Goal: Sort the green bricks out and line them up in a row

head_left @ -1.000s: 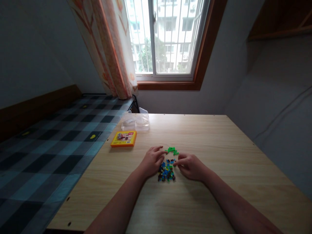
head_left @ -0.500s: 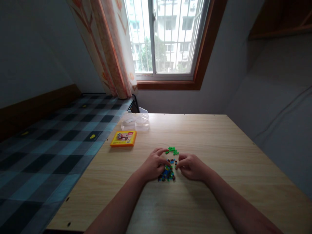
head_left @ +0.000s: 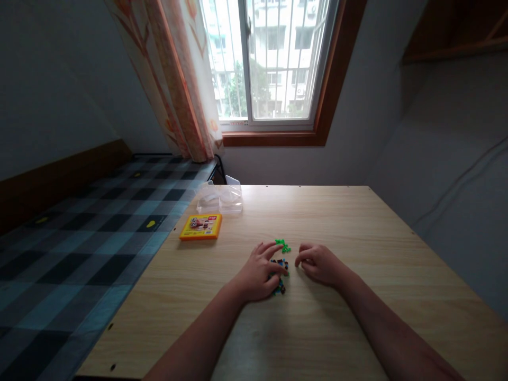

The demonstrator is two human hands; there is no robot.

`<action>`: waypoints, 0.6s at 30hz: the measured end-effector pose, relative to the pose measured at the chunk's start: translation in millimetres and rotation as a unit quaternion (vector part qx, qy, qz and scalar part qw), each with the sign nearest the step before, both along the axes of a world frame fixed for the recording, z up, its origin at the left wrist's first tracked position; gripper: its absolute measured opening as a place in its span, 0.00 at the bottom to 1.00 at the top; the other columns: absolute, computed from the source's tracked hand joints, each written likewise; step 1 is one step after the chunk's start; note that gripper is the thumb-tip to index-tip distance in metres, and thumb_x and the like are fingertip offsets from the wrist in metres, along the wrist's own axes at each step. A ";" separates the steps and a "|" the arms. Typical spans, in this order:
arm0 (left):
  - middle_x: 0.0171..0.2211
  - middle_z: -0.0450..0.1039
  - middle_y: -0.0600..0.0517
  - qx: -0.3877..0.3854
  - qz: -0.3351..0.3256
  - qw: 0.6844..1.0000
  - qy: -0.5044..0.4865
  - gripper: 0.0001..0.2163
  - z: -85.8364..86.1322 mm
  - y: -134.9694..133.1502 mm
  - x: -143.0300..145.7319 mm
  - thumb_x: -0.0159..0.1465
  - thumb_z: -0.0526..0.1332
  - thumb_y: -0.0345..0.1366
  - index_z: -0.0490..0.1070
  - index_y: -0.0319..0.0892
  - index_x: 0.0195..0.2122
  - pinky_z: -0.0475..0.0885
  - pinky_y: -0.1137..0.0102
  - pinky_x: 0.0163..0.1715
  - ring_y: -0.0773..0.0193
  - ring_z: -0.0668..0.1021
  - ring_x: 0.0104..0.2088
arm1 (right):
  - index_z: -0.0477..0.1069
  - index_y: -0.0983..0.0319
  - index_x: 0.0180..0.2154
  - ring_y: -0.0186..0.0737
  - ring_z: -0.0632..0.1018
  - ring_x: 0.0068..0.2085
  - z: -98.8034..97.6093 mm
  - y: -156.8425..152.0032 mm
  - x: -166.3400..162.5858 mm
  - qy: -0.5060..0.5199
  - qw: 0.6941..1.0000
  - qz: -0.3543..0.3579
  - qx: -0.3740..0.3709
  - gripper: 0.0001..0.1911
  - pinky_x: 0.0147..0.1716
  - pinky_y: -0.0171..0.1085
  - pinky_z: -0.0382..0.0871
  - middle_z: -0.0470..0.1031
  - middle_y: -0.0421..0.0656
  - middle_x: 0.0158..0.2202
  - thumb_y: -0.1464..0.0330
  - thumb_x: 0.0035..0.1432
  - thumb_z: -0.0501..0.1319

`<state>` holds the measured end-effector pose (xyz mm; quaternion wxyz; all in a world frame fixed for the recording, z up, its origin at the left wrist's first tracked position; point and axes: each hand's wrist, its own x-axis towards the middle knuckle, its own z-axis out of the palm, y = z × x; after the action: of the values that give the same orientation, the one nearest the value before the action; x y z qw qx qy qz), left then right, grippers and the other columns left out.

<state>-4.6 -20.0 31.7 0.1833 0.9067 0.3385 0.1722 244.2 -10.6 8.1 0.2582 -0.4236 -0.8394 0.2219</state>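
A small pile of tiny dark, blue and green bricks [head_left: 281,263] lies mid-table, and my left hand [head_left: 259,270] rests on top of it with fingers spread flat, hiding most of the pile. A little cluster of bright green bricks [head_left: 283,245] sits just beyond the pile. My right hand [head_left: 318,263] rests on the wood to the right of the pile, fingers curled with thumb and forefinger pinched together. Whether a brick is between them is too small to tell.
The wooden table [head_left: 357,222] stands against the wall under a window [head_left: 273,58]. A flat yellow box [head_left: 200,226] and a clear plastic container [head_left: 220,198] lie at the table's far left. A bed with a checked cover [head_left: 79,233] adjoins the left edge.
My left hand slid right onto the pile and flattened over it. My right hand drew away to the right, off the pile.
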 end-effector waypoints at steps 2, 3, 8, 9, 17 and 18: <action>0.66 0.58 0.52 0.012 -0.009 1.000 0.009 0.14 -1.9 -1.9 5.0 0.61 0.61 0.33 0.79 0.56 0.46 0.48 0.43 0.65 0.47 0.59 0.66 | 0.81 0.57 0.35 0.33 0.73 0.32 -5.1 2.9 -3.0 -0.006 1.000 -0.013 0.017 0.18 0.34 0.32 0.65 0.73 0.41 0.32 0.79 0.50 0.56; 0.67 0.57 0.51 0.018 -0.009 1.000 0.013 0.15 -2.9 -2.3 7.3 0.63 0.61 0.36 0.77 0.56 0.50 0.48 0.42 0.65 0.47 0.59 0.66 | 0.81 0.56 0.39 0.34 0.73 0.33 -7.2 3.9 -4.5 -0.009 0.999 -0.020 0.025 0.20 0.36 0.32 0.65 0.74 0.41 0.33 0.79 0.51 0.56; 0.67 0.57 0.46 0.038 0.068 0.997 0.002 0.19 -5.7 2.2 7.3 0.69 0.55 0.40 0.67 0.54 0.60 0.51 0.44 0.65 0.49 0.58 0.67 | 0.77 0.56 0.48 0.35 0.74 0.36 -9.3 4.1 -4.5 0.015 0.998 -0.046 0.043 0.25 0.39 0.33 0.67 0.73 0.43 0.38 0.80 0.53 0.56; 0.67 0.57 0.46 0.045 0.094 0.994 -0.009 0.18 -6.3 4.2 4.1 0.69 0.55 0.40 0.68 0.52 0.60 0.51 0.46 0.65 0.50 0.58 0.66 | 0.78 0.56 0.47 0.35 0.74 0.36 -8.6 3.7 -2.9 0.022 0.998 -0.046 0.045 0.24 0.39 0.33 0.67 0.73 0.43 0.37 0.80 0.53 0.56; 0.57 0.69 0.45 0.030 0.220 0.970 -0.095 0.11 -18.0 24.0 -25.7 0.66 0.56 0.33 0.78 0.44 0.44 0.63 0.52 0.61 0.53 0.68 0.58 | 0.79 0.60 0.30 0.32 0.72 0.31 -6.9 3.3 7.8 0.022 0.999 -0.028 0.025 0.15 0.29 0.30 0.63 0.72 0.42 0.33 0.81 0.48 0.57; 0.56 0.70 0.45 0.025 0.227 0.968 -0.104 0.11 -19.1 25.6 -26.6 0.66 0.56 0.33 0.78 0.44 0.42 0.63 0.52 0.60 0.53 0.69 0.58 | 0.80 0.59 0.30 0.32 0.72 0.30 -7.0 3.2 7.7 0.013 0.999 -0.024 0.025 0.15 0.29 0.30 0.63 0.72 0.41 0.33 0.81 0.47 0.57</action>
<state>-31.1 5.6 12.6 0.1503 0.7876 0.5104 0.3108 251.9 -7.4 1.2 0.2849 -0.4337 -0.8311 0.1999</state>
